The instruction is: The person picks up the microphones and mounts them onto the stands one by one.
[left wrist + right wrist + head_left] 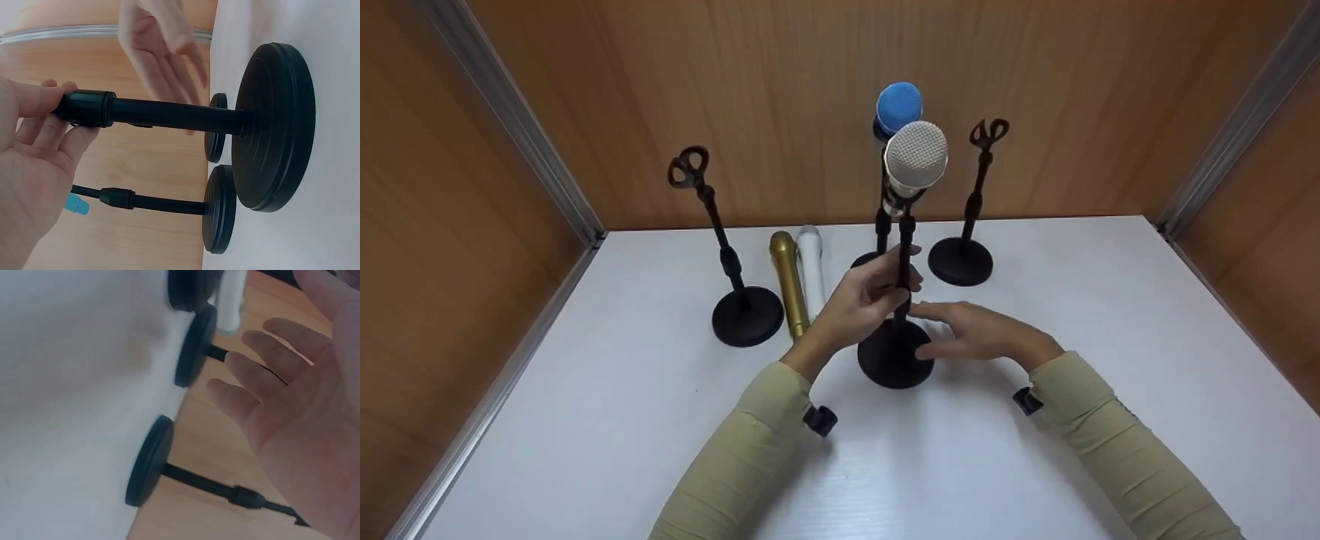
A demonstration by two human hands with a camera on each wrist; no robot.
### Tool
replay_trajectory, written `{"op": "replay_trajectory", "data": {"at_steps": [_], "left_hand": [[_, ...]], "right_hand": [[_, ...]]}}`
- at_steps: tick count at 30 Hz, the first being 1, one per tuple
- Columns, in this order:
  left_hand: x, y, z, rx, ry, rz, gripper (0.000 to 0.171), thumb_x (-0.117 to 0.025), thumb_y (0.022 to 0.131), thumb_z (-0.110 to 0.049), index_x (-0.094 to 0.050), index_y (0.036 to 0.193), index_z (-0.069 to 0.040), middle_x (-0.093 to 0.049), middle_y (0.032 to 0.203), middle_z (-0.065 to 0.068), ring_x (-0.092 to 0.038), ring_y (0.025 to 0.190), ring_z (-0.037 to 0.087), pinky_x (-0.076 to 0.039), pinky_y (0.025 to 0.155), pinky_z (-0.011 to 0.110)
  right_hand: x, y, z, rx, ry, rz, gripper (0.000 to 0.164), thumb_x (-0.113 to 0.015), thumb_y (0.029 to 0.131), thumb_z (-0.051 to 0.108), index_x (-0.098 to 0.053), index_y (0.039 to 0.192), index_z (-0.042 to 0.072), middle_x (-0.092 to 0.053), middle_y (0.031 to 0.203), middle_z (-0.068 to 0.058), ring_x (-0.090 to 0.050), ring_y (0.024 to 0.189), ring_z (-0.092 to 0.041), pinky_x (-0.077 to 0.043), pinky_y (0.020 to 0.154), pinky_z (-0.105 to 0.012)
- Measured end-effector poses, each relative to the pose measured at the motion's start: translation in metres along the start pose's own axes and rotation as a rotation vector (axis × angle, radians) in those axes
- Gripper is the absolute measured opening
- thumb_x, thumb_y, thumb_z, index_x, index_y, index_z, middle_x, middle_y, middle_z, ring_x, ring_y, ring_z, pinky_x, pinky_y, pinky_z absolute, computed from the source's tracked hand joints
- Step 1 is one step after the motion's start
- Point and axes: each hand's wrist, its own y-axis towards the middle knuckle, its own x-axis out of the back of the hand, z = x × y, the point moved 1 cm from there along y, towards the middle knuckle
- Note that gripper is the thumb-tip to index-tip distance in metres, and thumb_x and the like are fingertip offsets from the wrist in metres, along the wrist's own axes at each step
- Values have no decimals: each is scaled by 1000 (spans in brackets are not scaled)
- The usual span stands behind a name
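A desktop microphone stand [894, 360] with a round black base stands upright on the white table, carrying a silver-white microphone [916, 156] in its clip. My left hand [851, 304] holds the stand's pole, and in the left wrist view its thumb and fingers pinch the black collar [90, 108]. To the right of the pole, just above the base, is my right hand [979, 331]. The fingers of that hand [298, 405] are extended and spread, and nothing is gripped in it. Whether its fingertips touch the stand cannot be told.
Directly behind is another stand bearing a blue microphone [899, 107]. Stands with clips at the top stand at the left [747, 316] and back right [960, 261]. Between them, a gold microphone [789, 281] and a white microphone [811, 262] lie side by side. A wooden wall [780, 135] closes off the back.
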Motion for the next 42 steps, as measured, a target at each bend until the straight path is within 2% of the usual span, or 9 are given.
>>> {"op": "replay_trajectory", "data": {"at_steps": [6,11,15,17,20,25,29,36,42], "left_hand": [[0,1,2,-10,-16,-4,50,-54,96,12,-52,144,-2,-66,106,18,-67,100,21,-54,93,40],[0,0,3,-3,-13,-11,50,-55,95,13,-52,143,-1,-66,107,20,-66,103,29,-53,94,38],[-2,0,2,5,-16,-12,51,-54,95,16,-50,144,4,-65,108,26,-64,105,41,-52,95,39],[-3,1,1,7,-8,-15,51,-53,94,18,-48,144,6,-64,108,30,-64,105,43,-52,95,41],[-2,1,0,8,12,-19,51,-52,93,19,-48,143,8,-63,109,31,-65,105,39,-52,96,43],[0,-2,0,25,50,-28,48,-56,96,13,-52,143,2,-68,115,18,-67,110,23,-53,97,37],[3,-7,3,35,62,-16,44,-60,98,5,-55,141,-1,-69,122,13,-66,114,19,-52,99,36],[3,-16,14,58,125,-20,36,-63,100,-5,-60,137,-5,-69,124,6,-66,104,15,-56,91,33],[-1,-17,20,7,132,-58,29,-63,100,-3,-64,129,-2,-72,112,8,-69,90,27,-58,75,30]], "right_hand": [[-17,14,8,-4,-69,79,56,-76,92,38,-56,139,14,-63,132,-1,-60,120,-20,-45,105,-43],[-22,20,10,-32,-96,99,56,-76,92,36,-55,138,11,-63,132,-2,-59,122,-20,-43,107,-43],[-24,21,11,-68,-101,108,58,-77,92,36,-56,139,10,-63,133,-4,-58,123,-21,-43,108,-45],[-23,21,14,-92,-106,112,58,-77,91,36,-57,139,10,-63,134,-4,-59,122,-21,-43,107,-45],[-22,22,20,-128,-124,118,59,-77,91,37,-57,139,9,-64,133,-5,-59,121,-22,-44,106,-45],[-21,23,23,-180,-146,123,60,-77,91,39,-58,140,11,-63,135,-4,-58,120,-26,-44,105,-48],[-21,24,22,-193,-147,122,54,-77,90,38,-62,135,12,-64,131,-1,-58,118,-25,-44,104,-48],[-22,24,21,-211,-150,125,55,-77,91,39,-62,135,10,-64,133,-4,-58,121,-27,-43,106,-49],[-23,25,23,-232,-145,117,52,-78,90,37,-64,132,10,-66,130,-4,-59,120,-26,-43,106,-49]]}}
